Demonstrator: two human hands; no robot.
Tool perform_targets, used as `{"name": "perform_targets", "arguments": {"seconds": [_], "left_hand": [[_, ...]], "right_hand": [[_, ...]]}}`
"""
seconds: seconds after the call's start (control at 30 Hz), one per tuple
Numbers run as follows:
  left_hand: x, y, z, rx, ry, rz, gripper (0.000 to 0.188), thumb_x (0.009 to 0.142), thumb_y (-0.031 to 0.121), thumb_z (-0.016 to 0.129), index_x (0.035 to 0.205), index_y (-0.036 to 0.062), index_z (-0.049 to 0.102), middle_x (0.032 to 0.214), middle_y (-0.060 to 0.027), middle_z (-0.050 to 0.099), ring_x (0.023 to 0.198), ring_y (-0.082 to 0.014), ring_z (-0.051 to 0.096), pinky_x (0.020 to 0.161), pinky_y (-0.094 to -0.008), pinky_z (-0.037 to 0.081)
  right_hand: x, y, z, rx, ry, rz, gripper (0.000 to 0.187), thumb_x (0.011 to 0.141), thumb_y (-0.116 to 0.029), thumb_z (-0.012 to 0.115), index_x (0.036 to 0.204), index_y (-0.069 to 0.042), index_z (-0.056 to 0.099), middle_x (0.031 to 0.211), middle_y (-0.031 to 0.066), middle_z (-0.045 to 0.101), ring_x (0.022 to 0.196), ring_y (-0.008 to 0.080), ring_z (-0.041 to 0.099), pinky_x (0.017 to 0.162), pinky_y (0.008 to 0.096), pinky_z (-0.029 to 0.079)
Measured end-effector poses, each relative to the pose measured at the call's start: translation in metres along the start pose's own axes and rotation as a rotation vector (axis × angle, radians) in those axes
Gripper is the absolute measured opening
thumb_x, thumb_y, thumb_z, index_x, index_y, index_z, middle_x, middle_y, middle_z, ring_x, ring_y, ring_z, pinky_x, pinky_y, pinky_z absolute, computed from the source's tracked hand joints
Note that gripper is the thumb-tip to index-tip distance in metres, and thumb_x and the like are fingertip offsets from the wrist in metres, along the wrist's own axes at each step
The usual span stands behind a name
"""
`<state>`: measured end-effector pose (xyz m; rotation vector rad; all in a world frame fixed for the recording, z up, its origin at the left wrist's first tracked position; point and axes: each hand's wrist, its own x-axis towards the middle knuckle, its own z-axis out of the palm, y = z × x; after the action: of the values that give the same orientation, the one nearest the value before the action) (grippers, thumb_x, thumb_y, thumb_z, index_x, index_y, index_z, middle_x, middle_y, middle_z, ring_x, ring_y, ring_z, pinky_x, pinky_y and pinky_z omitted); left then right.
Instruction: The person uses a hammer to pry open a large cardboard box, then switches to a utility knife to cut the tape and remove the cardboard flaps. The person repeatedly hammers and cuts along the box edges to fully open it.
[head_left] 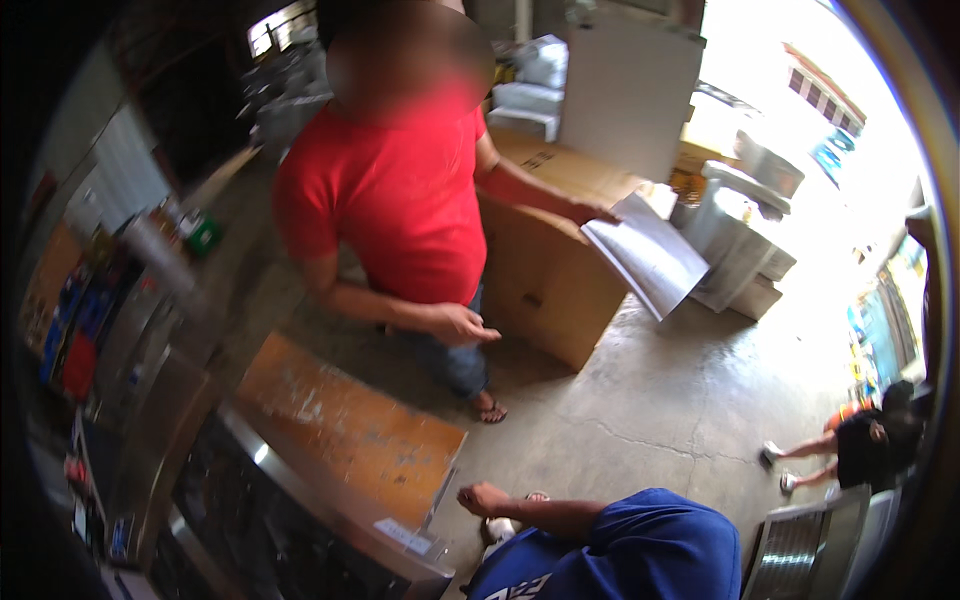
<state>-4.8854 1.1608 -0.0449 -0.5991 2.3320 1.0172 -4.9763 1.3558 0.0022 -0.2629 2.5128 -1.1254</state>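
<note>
My right hand (483, 497) is curled into a loose fist at the lower middle, the forearm running out of a blue sleeve. Nothing shows in it, and it touches nothing that I can see. Just left of it is the corner of a worn orange-brown wooden board (350, 430). My left hand is out of the picture. Across from me stands a person in a red shirt (400, 200). That person's one hand grips a silvery-white sheet (648, 255) by its edge; the other hand (462, 325) is held at waist height with a finger out.
Behind the red shirt stands a large brown cardboard box (550, 290). A dark panel with a metal frame (290, 500) fills the lower left. Wrapped goods (740, 240) stand near the bright opening. Another person in black (870, 445) and leaning panels (810, 545) are at right.
</note>
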Motion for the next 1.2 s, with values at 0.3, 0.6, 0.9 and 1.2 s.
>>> {"name": "perform_targets", "arguments": {"seconds": [0.3, 0.6, 0.9, 1.2], "left_hand": [[0.051, 0.067, -0.004, 0.098, 0.019, 0.235, 0.047, 0.101, 0.044, 0.057, 0.090, -0.0012, 0.067, 0.072, -0.0118, 0.066, 0.065, -0.0263, 0.064, 0.062, -0.0413, 0.050], [0.052, 0.101, 0.001, 0.167, 0.066, 0.336, 0.047, 0.102, 0.044, 0.056, 0.090, -0.0005, 0.067, 0.070, -0.0109, 0.065, 0.063, -0.0256, 0.063, 0.061, -0.0405, 0.050], [0.048, 0.141, 0.078, 0.134, 0.147, 0.527, 0.048, 0.103, 0.044, 0.056, 0.089, 0.0001, 0.066, 0.069, -0.0101, 0.064, 0.062, -0.0249, 0.062, 0.060, -0.0398, 0.050], [-0.011, 0.351, 0.062, -0.387, -0.185, 0.359, 0.036, 0.106, 0.040, 0.053, 0.095, 0.0066, 0.061, 0.063, 0.0013, 0.049, 0.050, -0.0097, 0.048, 0.045, -0.0266, 0.037]], "right_hand": [[-0.083, 0.195, 0.018, -0.252, -0.323, 0.456, 0.030, 0.079, -0.035, 0.072, 0.095, -0.010, 0.079, 0.097, 0.0161, 0.075, 0.094, 0.0352, 0.072, 0.082, 0.0491, 0.057], [-0.103, 0.191, -0.008, -0.134, -0.091, 0.463, 0.013, 0.078, -0.018, 0.070, 0.081, -0.009, 0.079, 0.090, 0.0144, 0.076, 0.081, 0.0325, 0.074, 0.071, 0.0482, 0.058], [-0.107, 0.240, -0.112, -0.324, -0.356, 0.182, 0.024, 0.088, -0.017, 0.058, 0.081, -0.005, 0.078, 0.075, 0.0098, 0.075, 0.064, 0.0248, 0.074, 0.059, 0.0401, 0.060], [-0.102, 0.155, -0.290, 0.891, 0.474, 0.472, 0.029, 0.104, -0.027, 0.048, 0.099, 0.000, 0.060, 0.084, 0.0133, 0.072, 0.065, 0.0232, 0.073, 0.053, 0.0360, 0.057]]}}
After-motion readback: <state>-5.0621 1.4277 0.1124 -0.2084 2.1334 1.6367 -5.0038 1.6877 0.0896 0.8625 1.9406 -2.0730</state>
